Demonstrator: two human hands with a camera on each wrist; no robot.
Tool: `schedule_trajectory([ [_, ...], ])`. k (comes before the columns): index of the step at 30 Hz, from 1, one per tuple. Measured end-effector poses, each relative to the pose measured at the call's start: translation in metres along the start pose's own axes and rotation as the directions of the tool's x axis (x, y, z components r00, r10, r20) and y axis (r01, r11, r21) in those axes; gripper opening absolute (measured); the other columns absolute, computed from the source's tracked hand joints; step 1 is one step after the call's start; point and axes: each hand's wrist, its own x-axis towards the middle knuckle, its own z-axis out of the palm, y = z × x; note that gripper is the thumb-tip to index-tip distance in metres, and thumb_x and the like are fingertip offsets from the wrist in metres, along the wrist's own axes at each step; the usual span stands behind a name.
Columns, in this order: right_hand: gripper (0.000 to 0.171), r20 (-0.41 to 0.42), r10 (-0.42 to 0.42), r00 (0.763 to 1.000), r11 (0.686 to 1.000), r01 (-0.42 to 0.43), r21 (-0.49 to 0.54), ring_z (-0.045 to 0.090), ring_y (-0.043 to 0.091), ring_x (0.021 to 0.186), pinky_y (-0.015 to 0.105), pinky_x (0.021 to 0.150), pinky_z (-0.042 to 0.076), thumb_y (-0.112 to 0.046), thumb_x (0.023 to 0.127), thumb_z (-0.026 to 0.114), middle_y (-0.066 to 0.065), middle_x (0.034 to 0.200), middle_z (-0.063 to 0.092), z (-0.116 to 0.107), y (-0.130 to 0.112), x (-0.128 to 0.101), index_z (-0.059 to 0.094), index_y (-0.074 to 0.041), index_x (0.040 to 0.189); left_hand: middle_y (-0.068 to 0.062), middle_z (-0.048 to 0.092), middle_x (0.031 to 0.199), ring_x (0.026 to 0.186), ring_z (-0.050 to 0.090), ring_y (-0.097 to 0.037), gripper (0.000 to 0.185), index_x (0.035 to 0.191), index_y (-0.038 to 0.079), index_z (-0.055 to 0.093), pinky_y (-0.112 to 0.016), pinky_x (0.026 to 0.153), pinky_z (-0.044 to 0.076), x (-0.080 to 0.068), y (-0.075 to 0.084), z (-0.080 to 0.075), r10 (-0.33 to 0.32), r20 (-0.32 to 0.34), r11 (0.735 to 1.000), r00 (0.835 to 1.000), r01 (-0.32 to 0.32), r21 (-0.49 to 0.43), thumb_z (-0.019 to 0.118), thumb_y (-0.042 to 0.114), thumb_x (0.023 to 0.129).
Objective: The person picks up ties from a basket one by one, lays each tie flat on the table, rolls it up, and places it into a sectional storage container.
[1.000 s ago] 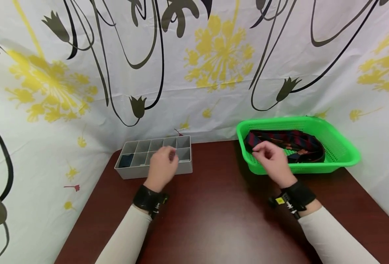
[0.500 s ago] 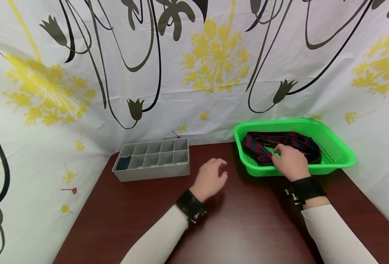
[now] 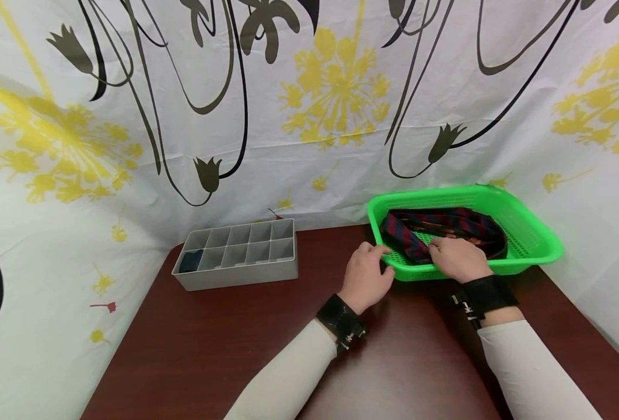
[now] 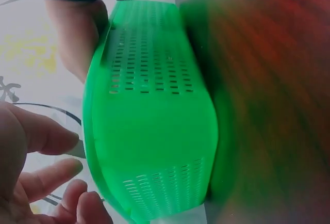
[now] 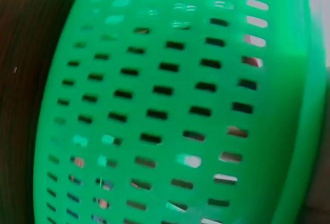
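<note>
A striped necktie (image 3: pixel 448 217), dark with red and blue bands, lies folded in a long loop inside the green basket (image 3: pixel 535 259). My right hand (image 3: pixel 461 259) reaches over the basket's front rim and pinches the necktie near its front left part; the fingertips are mostly hidden from the head view. At the basket's front left corner is my left hand (image 3: pixel 366 279), thumb and fingers apart, tips right at the rim. The left wrist view shows those fingers (image 4: pixel 49 180) beside the basket's outer wall, holding nothing. Only the basket's perforated wall (image 5: pixel 154 100) shows clearly in the right wrist view.
A grey compartment box (image 3: pixel 241 273) stands at the back left of the brown table (image 3: pixel 225 344). A dark blue folded piece of cloth (image 3: pixel 190 261) sits in its front left compartment. A patterned white curtain (image 3: pixel 298 116) hangs right behind the table.
My left hand has moved right, from over the grey box to the basket's corner, with its fingers opening. My right hand has lowered into the basket and onto the necktie.
</note>
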Motion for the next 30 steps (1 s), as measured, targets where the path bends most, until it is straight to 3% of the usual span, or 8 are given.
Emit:
schedule_trajectory([
  [5,0.043,-0.005,-0.081,0.997,0.994,0.082,0.079,0.069,0.032,0.099,0.056,0.085,0.055,-0.023,0.112,0.039,0.020,0.122,0.075,-0.003,-0.001,0.000,0.076,-0.007,0.126,-0.002,0.062,0.114,0.097,0.057,-0.010,0.033,0.135,0.021,0.070,-0.021,0.086,0.049,0.003,-0.005,0.005,-0.007,0.011,1.000,1.000,0.007,-0.029,0.069,0.024,0.103],
  [11,0.028,-0.079,-0.129,0.989,0.949,0.146,0.278,0.071,0.021,0.097,0.044,0.086,0.056,-0.020,0.108,0.055,0.005,0.107,0.080,-0.006,-0.003,-0.002,0.082,-0.015,0.111,-0.002,0.063,0.116,0.103,0.063,-0.013,0.031,0.134,0.017,0.072,-0.022,0.090,0.052,0.003,-0.010,0.006,-0.009,-0.010,0.995,1.000,0.008,-0.099,0.067,0.022,0.103],
  [17,0.010,-0.174,-0.161,0.971,0.887,0.220,0.406,0.071,0.014,0.088,0.030,0.078,0.055,-0.016,0.099,0.074,0.004,0.100,0.079,-0.002,-0.008,-0.002,0.082,-0.018,0.104,-0.004,0.065,0.116,0.105,0.066,-0.018,0.034,0.133,0.017,0.071,-0.024,0.087,0.053,0.005,-0.011,0.003,-0.008,-0.055,0.988,0.998,0.000,-0.153,0.072,0.030,0.101],
  [21,0.007,-0.181,-0.198,0.964,0.855,0.260,0.450,0.071,0.011,0.086,0.027,0.078,0.057,-0.013,0.097,0.076,0.005,0.097,0.078,0.003,-0.012,0.000,0.081,-0.017,0.102,-0.001,0.064,0.114,0.102,0.065,-0.016,0.038,0.132,0.016,0.071,-0.023,0.087,0.053,0.007,-0.013,0.001,-0.008,-0.085,0.987,0.996,-0.006,-0.163,0.075,0.037,0.100],
  [26,0.005,-0.168,-0.231,0.958,0.825,0.285,0.488,0.069,0.011,0.084,0.025,0.076,0.057,-0.011,0.098,0.076,0.006,0.095,0.075,0.006,-0.017,0.002,0.077,-0.012,0.102,0.001,0.066,0.105,0.090,0.064,-0.016,0.021,0.114,0.019,0.075,-0.023,0.079,0.051,0.008,-0.015,-0.002,0.014,-0.128,0.988,0.992,-0.033,-0.151,0.075,0.035,0.100],
  [30,0.006,-0.175,-0.267,0.948,0.810,0.319,0.492,0.069,0.012,0.084,0.025,0.077,0.057,-0.013,0.097,0.077,0.006,0.094,0.075,0.008,-0.020,0.002,0.076,-0.009,0.101,0.002,0.068,0.108,0.095,0.066,-0.015,0.026,0.120,0.018,0.073,-0.022,0.082,0.052,0.008,-0.016,-0.001,0.023,-0.101,0.986,0.995,-0.039,-0.161,0.075,0.035,0.100],
])
